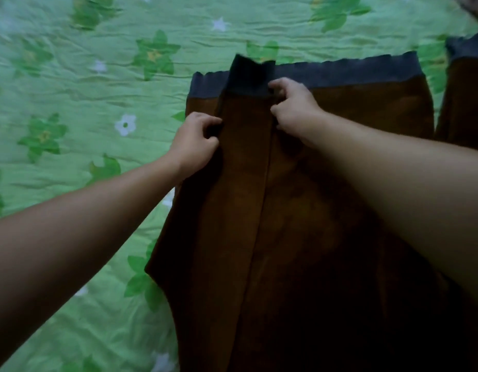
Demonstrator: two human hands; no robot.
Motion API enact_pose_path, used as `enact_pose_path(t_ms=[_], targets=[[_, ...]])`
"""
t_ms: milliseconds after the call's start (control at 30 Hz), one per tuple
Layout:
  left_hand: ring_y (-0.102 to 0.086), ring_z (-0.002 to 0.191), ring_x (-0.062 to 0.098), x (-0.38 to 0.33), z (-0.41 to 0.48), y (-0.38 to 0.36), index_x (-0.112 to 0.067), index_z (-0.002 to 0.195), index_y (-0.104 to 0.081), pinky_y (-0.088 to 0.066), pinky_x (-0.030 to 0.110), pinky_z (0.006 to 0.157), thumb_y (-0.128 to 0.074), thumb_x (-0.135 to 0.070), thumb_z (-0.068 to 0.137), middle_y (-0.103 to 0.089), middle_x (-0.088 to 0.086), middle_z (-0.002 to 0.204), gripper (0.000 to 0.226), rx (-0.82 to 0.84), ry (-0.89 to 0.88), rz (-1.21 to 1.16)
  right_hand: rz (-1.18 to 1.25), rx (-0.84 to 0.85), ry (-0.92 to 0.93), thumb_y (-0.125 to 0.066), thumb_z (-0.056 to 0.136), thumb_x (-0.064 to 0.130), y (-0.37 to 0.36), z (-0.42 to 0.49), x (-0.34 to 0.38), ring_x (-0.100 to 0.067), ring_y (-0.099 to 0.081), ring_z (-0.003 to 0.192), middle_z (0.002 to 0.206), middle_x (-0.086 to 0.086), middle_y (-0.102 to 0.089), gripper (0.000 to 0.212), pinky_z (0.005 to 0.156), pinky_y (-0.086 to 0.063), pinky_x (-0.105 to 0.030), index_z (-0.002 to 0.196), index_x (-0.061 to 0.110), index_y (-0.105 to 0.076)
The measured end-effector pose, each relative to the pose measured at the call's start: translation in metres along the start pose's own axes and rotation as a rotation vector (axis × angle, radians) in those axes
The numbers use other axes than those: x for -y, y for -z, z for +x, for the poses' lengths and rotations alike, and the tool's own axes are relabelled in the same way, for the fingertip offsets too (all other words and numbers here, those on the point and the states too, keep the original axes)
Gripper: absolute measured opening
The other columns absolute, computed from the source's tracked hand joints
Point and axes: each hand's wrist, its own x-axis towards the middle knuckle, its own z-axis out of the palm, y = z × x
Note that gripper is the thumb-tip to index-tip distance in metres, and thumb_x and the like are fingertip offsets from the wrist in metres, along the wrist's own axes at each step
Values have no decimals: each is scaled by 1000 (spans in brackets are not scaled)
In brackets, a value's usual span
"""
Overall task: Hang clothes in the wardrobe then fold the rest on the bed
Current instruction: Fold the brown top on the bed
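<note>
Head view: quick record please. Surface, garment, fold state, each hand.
surface: green flowered sheet
garment: brown, grey band at far edge, lying flat on the sheet
fold: long strip laid over the garment's left part, its dark end reaching past the band
left hand: pinches the strip's left edge
right hand: pinches the strip's right edge, near the band
far right: another brown piece with a grey end, partly cut off

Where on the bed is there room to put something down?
The green sheet is bare left of the brown garment and beyond its grey band. The right is crowded: the garment, the left hand and right hand gripping its fold, another brown piece.
</note>
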Motion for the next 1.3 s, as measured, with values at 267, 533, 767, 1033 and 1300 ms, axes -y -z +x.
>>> enact_pose_path(t_ms=[267,533,767,1033,1300], targets=[[-22,148,33,-26,-42,-46,-25,148,-41,-25,54,118,-55,-39,94,-29,14,157,58,-1,-262,507,-348,3,205,-60,97,37,5,-57,-46,-23,-39,137,150,-4,-34,55,112,-39,-39,148,26,-43],[-28,146,20,-118,-187,-141,-19,148,-44,-29,34,120,-53,-31,100,-30,4,158,51,333,-478,129,-650,-400,-204,-60,94,31,154,-194,-176,-44,-40,128,138,-23,-42,49,106,-37,-54,139,15,-51],[-11,153,18,-158,-290,-222,-24,157,-23,-19,34,122,-51,-38,100,-9,0,167,65,552,-603,168,-476,-268,-419,-63,94,37,175,-256,-227,-45,-56,118,124,-27,-63,50,100,-44,-46,128,1,-59],[-11,147,23,-180,-316,-254,-25,155,-22,-19,42,118,-47,-75,85,-11,-2,158,90,454,-327,162,204,-353,-392,-71,81,35,183,-233,-205,-27,-68,70,79,-16,-71,30,69,-58,-49,73,6,-67],[-62,96,8,-205,-313,-249,-17,112,-63,-55,29,87,-64,-9,85,-63,-3,105,28,430,52,-534,933,-278,-413,-68,91,28,169,-219,-187,-27,-69,73,77,-10,-70,24,64,-56,-36,89,5,-70]])
